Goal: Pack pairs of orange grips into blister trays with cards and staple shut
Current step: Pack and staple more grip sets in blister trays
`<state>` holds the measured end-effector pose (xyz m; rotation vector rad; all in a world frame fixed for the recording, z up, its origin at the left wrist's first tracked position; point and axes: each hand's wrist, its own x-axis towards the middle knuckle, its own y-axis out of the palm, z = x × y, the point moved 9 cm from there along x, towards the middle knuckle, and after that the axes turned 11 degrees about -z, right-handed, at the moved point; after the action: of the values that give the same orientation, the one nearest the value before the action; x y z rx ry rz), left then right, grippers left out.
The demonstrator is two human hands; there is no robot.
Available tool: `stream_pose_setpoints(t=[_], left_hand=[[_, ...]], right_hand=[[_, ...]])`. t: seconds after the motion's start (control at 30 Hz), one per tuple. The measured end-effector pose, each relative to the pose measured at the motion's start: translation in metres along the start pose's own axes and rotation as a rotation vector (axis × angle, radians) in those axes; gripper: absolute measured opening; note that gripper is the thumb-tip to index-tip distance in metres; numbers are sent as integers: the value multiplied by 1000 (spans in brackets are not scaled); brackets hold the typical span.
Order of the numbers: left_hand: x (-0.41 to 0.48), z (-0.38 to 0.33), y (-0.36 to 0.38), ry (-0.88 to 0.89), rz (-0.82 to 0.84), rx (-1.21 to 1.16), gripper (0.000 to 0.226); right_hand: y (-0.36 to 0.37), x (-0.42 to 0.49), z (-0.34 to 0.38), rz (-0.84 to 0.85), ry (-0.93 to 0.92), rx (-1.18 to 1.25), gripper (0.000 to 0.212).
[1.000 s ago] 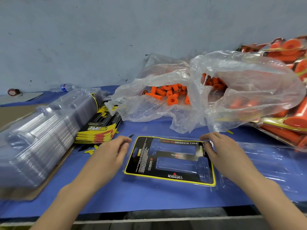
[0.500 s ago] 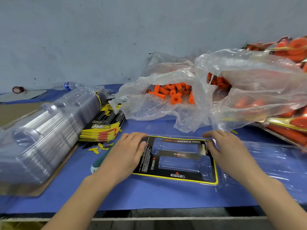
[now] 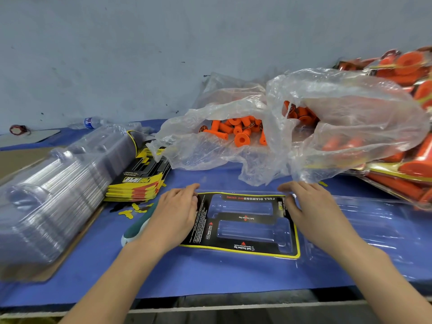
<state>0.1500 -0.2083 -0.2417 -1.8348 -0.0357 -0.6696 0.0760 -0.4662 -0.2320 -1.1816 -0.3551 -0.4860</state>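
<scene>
**Change noted:** a second ago the left hand [image 3: 177, 211] lay on the desk [image 3: 210, 277] left of the blister tray [image 3: 233, 257]. It now rests on the left end of the card [image 3: 245, 220] in that tray. The right hand [image 3: 313, 213] stays on the card's right end. Both hands lie flat, fingers relaxed, gripping nothing.

**Judgement:** the card is being seated. Both tray pockets stand empty, so loading and stapling are outstanding.

**Stock:** the orange grips [image 3: 240, 136] lie loose in a plastic bag [image 3: 350, 108] beyond the tray.

**Legible print, inverted to the viewer:** "FULL DIAMOND" and "Soft Traction Top" on the card. "PROTAPER" appears on the card stack [image 3: 138, 183], beyond-left of the tray.
</scene>
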Motion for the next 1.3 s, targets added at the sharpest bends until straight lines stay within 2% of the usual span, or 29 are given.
stream_pose_setpoints(t=[0.17,0.27,0.37,0.53,0.63,0.87,1.07,1.3], left_hand=[[0,-3,-6,20,-12,76,39],[-1,-19,-22,79,-105,31,34],[-13,-63,-38,223,-179,-115,31],[-54,-144,-27,601,-66,-191,23],[-67,-165,-16,694,-5,-216,23],[-73,-165,2,706,73,-131,28],[-75,-167,5,680,115,-172,33],[-63,-161,-9,631,47,-217,37]], right_hand=[[1,-1,-1,7,-11,-12,29],[1,0,-1,10,-24,-17,30],[1,1,-1,8,-32,-39,30],[1,1,1,-1,-39,-73,27],[1,1,1,7,-40,-80,27],[-1,0,0,6,-36,-54,28],[-1,0,0,3,-37,-38,28],[-8,3,2,-46,-28,-14,25]])
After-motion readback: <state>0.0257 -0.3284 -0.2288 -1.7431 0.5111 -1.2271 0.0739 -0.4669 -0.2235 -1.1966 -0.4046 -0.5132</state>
